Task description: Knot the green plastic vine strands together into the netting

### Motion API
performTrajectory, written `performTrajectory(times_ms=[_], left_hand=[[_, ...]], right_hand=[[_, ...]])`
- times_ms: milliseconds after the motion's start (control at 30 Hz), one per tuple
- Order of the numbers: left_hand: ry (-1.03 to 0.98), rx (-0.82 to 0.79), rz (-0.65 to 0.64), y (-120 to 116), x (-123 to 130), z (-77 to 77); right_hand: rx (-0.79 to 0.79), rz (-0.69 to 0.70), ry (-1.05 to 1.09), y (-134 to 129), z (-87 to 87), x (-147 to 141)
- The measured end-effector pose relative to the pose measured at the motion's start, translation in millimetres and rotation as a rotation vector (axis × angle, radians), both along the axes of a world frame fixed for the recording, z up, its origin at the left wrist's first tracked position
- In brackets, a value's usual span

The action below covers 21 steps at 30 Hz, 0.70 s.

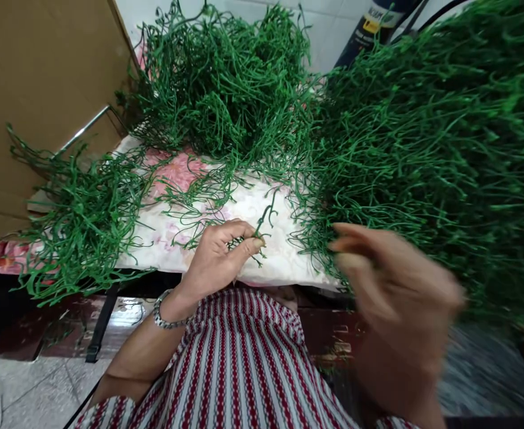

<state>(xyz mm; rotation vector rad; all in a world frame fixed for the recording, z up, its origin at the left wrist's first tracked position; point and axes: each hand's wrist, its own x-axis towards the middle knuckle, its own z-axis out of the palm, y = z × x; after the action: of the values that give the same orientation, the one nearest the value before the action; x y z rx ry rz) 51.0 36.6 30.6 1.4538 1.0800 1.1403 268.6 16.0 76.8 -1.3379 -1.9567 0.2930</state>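
Note:
Between the thumb and fingers of my left hand [226, 253] is a thin green plastic stem [266, 215] with small side branches. The hand is closed in a pinch over the front edge of the flowered cloth [262, 262]. My right hand [391, 280], smeared by motion, hovers to the right beside the largest heap of green stems [414, 161]. Whether its fingers hold anything is too blurred to make out. Loose green stems [199, 208] lie on the cloth just beyond my left hand.
A second heap of green stems [226, 83] sits at the back, and a smaller pile [83, 220] lies at the left edge. A cardboard box [43, 77] stands at the left. Behind the heaps leans a dark blue cylinder [369, 30] with a label.

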Motion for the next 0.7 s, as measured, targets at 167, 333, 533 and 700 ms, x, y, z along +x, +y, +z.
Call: performTrajectory(times_ms=[167,333,533,700], left_hand=[[0.18,0.133,-0.049,-3,3,2.8],[0.173,0.132,0.026,-8,3,-3.9],[0.317,0.385,0.141,-9,-16,-8.4],[0.587,0.525,0.066,-6,-14,-20.1]], right_hand=[[-0.109,0.291,0.205,19,-28.8,-53],[-0.124,0.191,0.304,22,-39.5,-58],[-0.302,0.13,0.635,23,-44.0,-56],[-0.443,0.259,0.793,26,-49.2,-59]])
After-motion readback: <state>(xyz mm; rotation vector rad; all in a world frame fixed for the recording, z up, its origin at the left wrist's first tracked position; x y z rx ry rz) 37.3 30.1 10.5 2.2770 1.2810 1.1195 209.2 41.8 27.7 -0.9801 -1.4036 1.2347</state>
